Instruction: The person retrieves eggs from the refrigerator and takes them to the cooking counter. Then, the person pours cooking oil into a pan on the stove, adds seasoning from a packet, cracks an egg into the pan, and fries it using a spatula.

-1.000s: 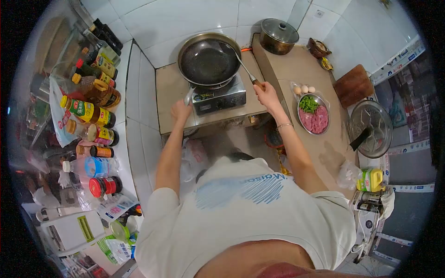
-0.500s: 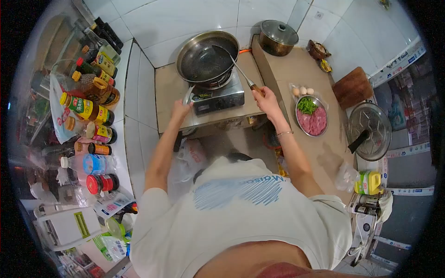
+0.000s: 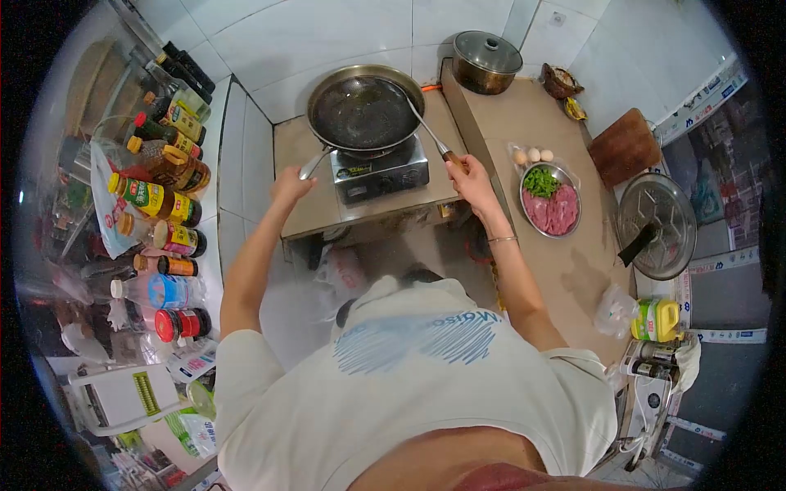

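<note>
The slim, bare left arm (image 3: 255,262) and bare right arm (image 3: 519,282) stretched forward, well apart; the bare left hand (image 3: 291,185) and bare right hand (image 3: 471,183) were both curled in grips.

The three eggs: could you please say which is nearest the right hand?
The leftmost egg; the middle egg and rightmost egg lie farther from the right hand.

You were in a kitchen: a pan (image 3: 366,114) sat over a stove (image 3: 380,176) before you, a lidded pot (image 3: 488,65) and a plate (image 3: 523,204) of meat (image 3: 551,210) and greens (image 3: 540,182) stood on the table (image 3: 557,290), sauce bottles (image 3: 155,199) crowded your left side, and white tiles (image 3: 344,37) covered the wall.
</note>
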A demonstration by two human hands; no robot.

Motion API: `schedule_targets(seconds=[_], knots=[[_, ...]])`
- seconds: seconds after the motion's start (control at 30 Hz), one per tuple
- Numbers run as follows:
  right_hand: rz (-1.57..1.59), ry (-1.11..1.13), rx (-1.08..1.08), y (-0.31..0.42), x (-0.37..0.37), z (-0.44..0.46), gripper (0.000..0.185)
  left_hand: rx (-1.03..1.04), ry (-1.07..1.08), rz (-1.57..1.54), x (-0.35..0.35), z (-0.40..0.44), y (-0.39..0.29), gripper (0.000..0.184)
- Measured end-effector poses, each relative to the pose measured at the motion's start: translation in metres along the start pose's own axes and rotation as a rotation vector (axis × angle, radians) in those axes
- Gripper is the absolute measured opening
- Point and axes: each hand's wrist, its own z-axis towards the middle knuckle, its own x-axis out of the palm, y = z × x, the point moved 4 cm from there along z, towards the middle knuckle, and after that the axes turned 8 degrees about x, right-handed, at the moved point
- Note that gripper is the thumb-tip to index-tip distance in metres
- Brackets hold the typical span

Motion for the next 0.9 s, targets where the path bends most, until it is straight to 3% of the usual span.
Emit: schedule_targets(seconds=[0.17,0.37,0.47,0.77,0.9], knots=[[-0.021,0.014,-0.016,-0.006,-0.007,0.005,0.022,-0.039,-0.053,0.065,-0.013,-0.047,-0.021,0.034],[-0.006,0.020,0.031,0.003,-0.009,-0.002,0.023,-0.103,-0.088,-0.034,0.014,-0.066,-0.012,0.040],[-0.088,-0.018,0.007,0.003,-0.013,0.004,0.032,-0.097,-0.086,-0.132,0.027,-0.056,-0.006,0.034],[-0.266,-0.015,-0.157,-0.006,-0.035,0.041,0.034,-0.080,-0.055,-0.293,0.042,-0.019,-0.012,0.038],[-0.348,-0.037,-0.215,-0.008,-0.042,0.049,0.035,-0.130,-0.047,-0.130,0.039,-0.013,-0.020,0.039]])
